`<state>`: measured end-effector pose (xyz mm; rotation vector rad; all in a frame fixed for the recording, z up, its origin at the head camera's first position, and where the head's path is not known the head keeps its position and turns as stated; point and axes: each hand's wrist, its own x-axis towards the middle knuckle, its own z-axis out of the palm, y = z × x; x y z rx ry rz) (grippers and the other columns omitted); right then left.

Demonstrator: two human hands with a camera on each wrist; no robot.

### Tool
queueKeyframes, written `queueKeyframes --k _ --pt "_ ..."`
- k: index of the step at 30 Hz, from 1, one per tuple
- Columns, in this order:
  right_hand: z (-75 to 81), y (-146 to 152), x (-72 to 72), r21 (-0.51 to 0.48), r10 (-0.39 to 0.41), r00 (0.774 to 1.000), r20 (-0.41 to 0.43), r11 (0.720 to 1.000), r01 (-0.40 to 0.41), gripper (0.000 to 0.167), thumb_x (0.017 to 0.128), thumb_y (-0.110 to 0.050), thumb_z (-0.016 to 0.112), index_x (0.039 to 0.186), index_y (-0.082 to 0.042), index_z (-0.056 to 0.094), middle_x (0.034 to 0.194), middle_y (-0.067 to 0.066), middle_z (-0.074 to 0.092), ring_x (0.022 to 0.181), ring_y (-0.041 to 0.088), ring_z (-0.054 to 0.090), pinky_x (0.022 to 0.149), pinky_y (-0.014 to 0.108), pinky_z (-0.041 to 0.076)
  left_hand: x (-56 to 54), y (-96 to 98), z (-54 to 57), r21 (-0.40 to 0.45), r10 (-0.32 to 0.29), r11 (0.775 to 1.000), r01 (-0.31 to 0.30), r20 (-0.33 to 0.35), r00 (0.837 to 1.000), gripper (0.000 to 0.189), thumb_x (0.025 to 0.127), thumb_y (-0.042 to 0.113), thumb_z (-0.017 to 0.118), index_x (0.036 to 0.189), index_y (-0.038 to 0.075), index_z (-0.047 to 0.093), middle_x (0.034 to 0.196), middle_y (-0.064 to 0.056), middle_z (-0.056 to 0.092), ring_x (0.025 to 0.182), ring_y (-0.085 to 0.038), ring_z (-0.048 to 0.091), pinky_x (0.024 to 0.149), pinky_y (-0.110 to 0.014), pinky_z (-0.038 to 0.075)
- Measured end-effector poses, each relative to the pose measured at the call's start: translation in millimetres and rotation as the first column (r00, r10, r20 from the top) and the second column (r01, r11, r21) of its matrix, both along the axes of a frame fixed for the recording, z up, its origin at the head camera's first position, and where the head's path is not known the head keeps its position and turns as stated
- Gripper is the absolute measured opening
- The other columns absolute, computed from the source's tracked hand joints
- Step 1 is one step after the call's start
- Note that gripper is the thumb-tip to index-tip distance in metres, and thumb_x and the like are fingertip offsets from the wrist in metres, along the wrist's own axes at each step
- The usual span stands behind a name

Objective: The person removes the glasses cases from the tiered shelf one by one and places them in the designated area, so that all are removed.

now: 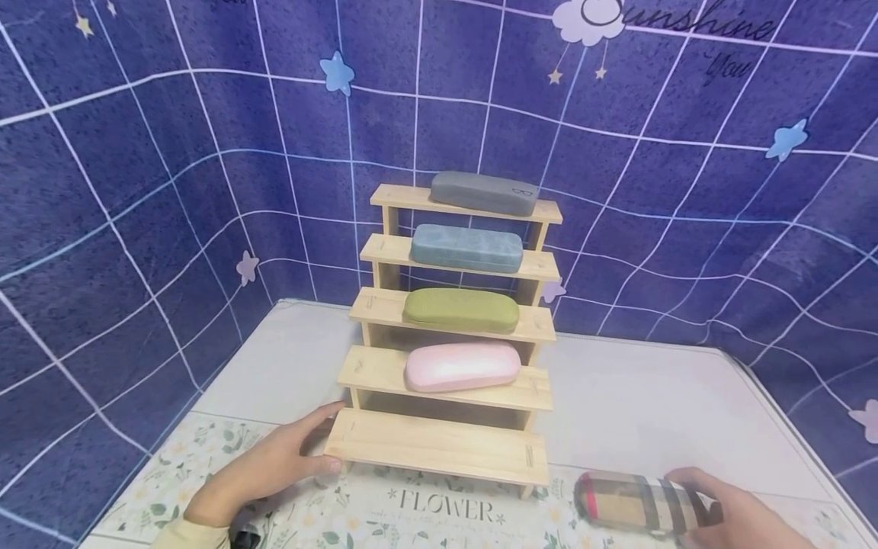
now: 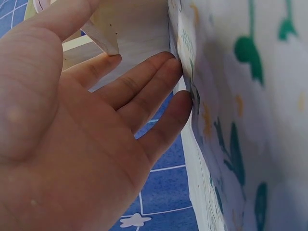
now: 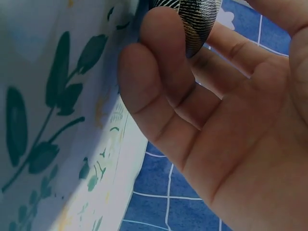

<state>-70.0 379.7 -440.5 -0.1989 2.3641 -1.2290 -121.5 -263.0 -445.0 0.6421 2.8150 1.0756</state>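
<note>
A plaid glasses case (image 1: 620, 499), beige with dark, white and red bands, lies low at the right of the head view. My right hand (image 1: 744, 515) grips its right end between thumb and fingers; in the right wrist view only the case's dark striped tip (image 3: 202, 24) shows past the fingertips. A wooden stepped rack (image 1: 439, 446) stands in the middle, its lowest step bare. At the left end of that step, my left hand (image 1: 274, 457) spreads thumb and forefinger about the corner. The left wrist view has its fingers nearly straight, with one fingertip against the wood.
On the upper steps lie a pink case (image 1: 463, 367), a green case (image 1: 461, 309), a blue case (image 1: 466, 248) and a grey case (image 1: 483, 193). Beneath is a flower-print cloth (image 1: 384, 526) on a white table (image 1: 638, 404). A blue grid curtain (image 1: 652, 191) surrounds the table.
</note>
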Motion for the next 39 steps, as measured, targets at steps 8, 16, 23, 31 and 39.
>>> queueKeyframes --k 8,16,23,31,39 --pt "3.6 -4.1 0.0 0.065 0.007 1.0 -0.003 0.998 -0.007 0.079 0.083 -0.011 0.079 0.145 0.011 0.035 0.099 0.011 0.065 0.073 0.026 0.062 0.061 0.038 0.056 1.5 -1.1 1.4 -0.014 0.003 1.0 -0.004 -0.022 1.0 0.086 0.085 0.051 0.076 0.154 0.012 0.042 0.147 -0.022 0.05 0.13 -0.05 0.048 0.102 -0.07 0.039" --pt "23.5 -18.5 -2.6 0.363 0.056 0.933 -0.357 0.928 0.083 0.07 0.081 -0.024 0.084 0.138 0.002 0.052 0.091 0.008 0.065 0.061 0.009 0.051 0.056 0.029 0.048 -0.9 -2.5 2.9 -0.013 -0.005 1.0 0.005 -0.012 1.0 0.087 0.085 0.05 0.077 0.154 0.011 0.041 0.148 -0.023 0.049 0.131 -0.05 0.047 0.103 -0.07 0.038" --pt "53.2 -58.3 -16.3 0.282 0.066 0.73 -0.681 0.943 0.178 0.04 0.084 -0.013 0.082 0.121 -0.008 0.067 0.053 -0.017 0.04 0.046 0.001 0.038 0.043 0.024 0.036 -2.3 -2.9 0.2 -0.009 -0.005 1.0 0.005 0.004 1.0 0.088 0.084 0.05 0.077 0.155 0.011 0.04 0.146 -0.023 0.051 0.131 -0.049 0.048 0.103 -0.069 0.038" --pt "83.2 -116.5 -32.8 0.095 0.001 0.643 -0.766 0.989 0.112 0.023 0.092 -0.009 0.074 0.113 -0.019 0.071 0.055 -0.017 0.047 0.045 0.002 0.041 0.043 0.024 0.039 -2.0 -3.5 -1.4 0.001 -0.003 1.0 0.003 0.016 1.0 0.089 0.083 0.051 0.077 0.155 0.012 0.041 0.147 -0.023 0.05 0.131 -0.05 0.047 0.102 -0.07 0.038" --pt "94.1 -171.2 -56.8 -0.096 -0.029 0.674 -0.738 0.993 -0.062 0.021 0.096 -0.001 0.066 0.115 -0.008 0.071 0.085 -0.002 0.071 0.059 0.011 0.062 0.055 0.027 0.051 1.0 -2.8 -1.1 0.016 -0.002 1.0 0.002 -0.001 1.0 0.088 0.083 0.048 0.079 0.154 0.011 0.042 0.146 -0.023 0.051 0.131 -0.05 0.048 0.103 -0.071 0.037"
